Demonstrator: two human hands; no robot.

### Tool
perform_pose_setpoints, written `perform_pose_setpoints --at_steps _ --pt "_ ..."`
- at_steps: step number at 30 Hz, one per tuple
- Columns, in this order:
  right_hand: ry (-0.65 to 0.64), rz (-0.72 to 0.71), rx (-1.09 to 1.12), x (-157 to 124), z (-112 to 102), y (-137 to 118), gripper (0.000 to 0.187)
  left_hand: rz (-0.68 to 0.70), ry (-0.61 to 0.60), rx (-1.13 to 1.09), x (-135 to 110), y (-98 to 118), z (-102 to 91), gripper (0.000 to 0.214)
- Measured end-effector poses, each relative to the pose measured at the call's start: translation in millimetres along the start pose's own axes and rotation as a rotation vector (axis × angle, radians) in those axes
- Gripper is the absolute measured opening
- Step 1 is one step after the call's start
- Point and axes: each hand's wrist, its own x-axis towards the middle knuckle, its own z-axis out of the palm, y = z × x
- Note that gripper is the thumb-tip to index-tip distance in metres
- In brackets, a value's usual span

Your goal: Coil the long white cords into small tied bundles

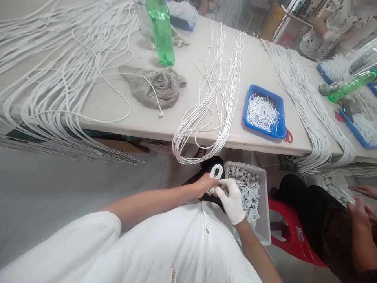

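At lower centre of the frame, the bare left hand wraps a small coil of white elastic cord while the gloved right hand pinches narrowly at its lower side; it looks light, soft and springy, best held around the gathered loops.

Just the one head-worn cam here, aimed forward and down past the person's white coat. Left hand and right hand sit really close in frame, with the worktop farther out ahead.
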Motion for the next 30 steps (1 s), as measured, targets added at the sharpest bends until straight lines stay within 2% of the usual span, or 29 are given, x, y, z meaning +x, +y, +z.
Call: perform_pose_setpoints --at_steps 2,4,5,9,12,15,19,22,26,28,30 --pt "0.089 0.134 -0.001 8.6 -5.7 5.9 0.042 0.093 0.003 0.099 -1.5 -2.3 0.4 0.024" --pt "0.076 0.194 -0.059 19.7 -7.8 11.2 0.062 0.180 -0.003 0.200 -3.4 -5.2 1.2 0.022" --pt "0.039 0.203 -0.089 25.1 -7.5 13.0 0.064 0.218 0.001 0.244 -4.3 -6.5 1.3 0.021" --pt "-0.062 0.144 -0.149 38.3 -2.0 14.2 0.054 0.315 0.047 0.387 -7.3 -7.6 -1.0 0.018" --pt "-0.107 0.078 -0.183 38.7 0.5 14.9 0.045 0.325 0.069 0.459 -8.5 -6.4 -4.2 0.016" --pt "-0.125 0.074 -0.141 36.6 -0.8 20.0 0.040 0.313 0.065 0.499 -8.5 -6.8 -6.3 0.012" --pt "-0.089 0.096 -0.005 35.7 -4.1 27.0 0.043 0.307 0.049 0.523 -7.1 -8.8 -7.0 0.012" --pt "-0.067 0.111 -0.064 35.1 -2.9 27.8 0.047 0.296 0.042 0.534 -7.2 -10.7 -6.6 0.012" --pt "-0.134 0.088 -0.018 30.7 3.1 27.1 0.043 0.291 0.031 0.537 -11.1 -13.3 -7.6 0.015" --pt "-0.157 0.116 0.064 28.8 5.5 27.0 0.046 0.320 0.042 0.562 -12.4 -13.5 -9.4 0.020" --pt "-0.097 0.127 0.051 28.4 6.9 26.7 0.050 0.375 0.097 0.646 -11.9 -12.2 -11.6 0.022"
